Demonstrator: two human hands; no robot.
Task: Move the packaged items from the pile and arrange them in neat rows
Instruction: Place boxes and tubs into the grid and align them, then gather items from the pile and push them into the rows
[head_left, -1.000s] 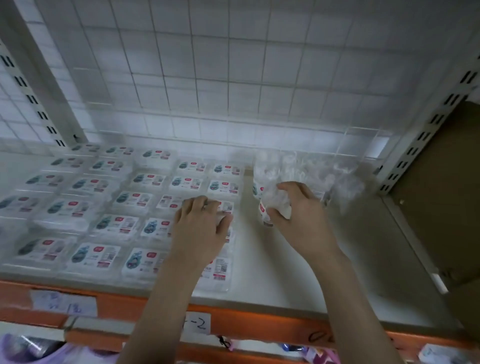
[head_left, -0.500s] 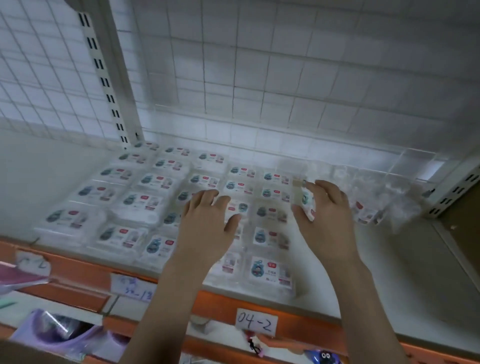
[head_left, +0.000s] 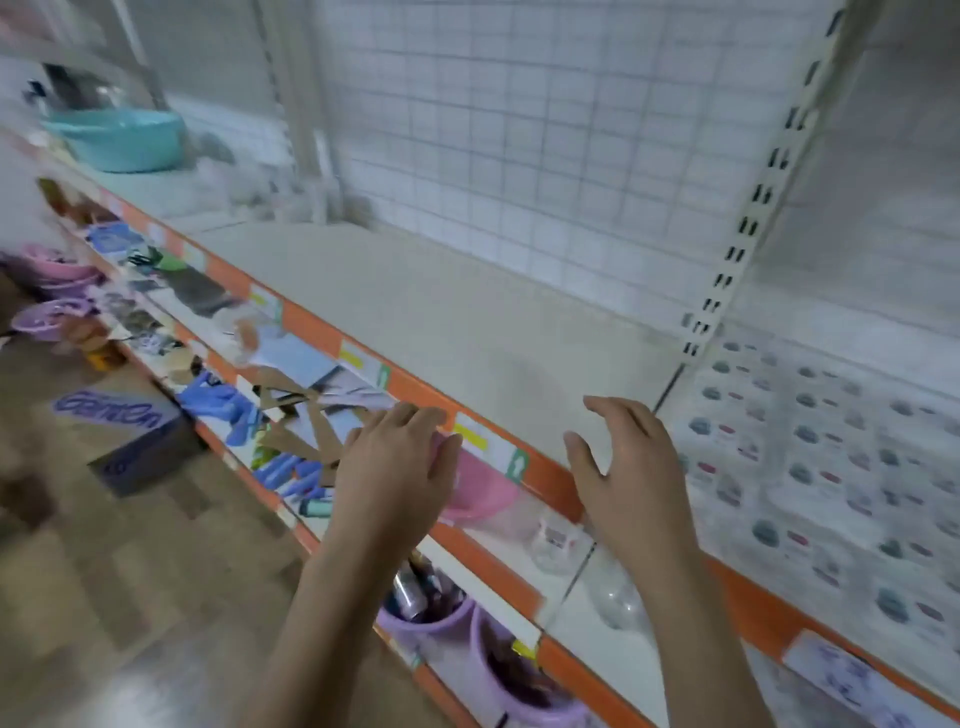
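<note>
Swung left off the rows, both hands now empty | left hand (head_left: 400, 467), right hand (head_left: 623, 467) hovering, fingers loosely spread | packaged items (head_left: 810, 457) lying on shelf (head_left: 467, 322) right end | likely light, slippery film; pinching by edges

A white shelf (head_left: 467, 322) with an orange front edge crosses the frame, bearing rows of packaged items (head_left: 831, 467) at right and a teal basin (head_left: 119, 140) at upper left.

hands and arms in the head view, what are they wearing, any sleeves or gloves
Nothing worn that shows: the left hand and right hand are bare, with no gloves, rings or watch visible. Both forearms are bare to the bottom edge of the frame, no sleeves. The fingers are uncovered.
</note>
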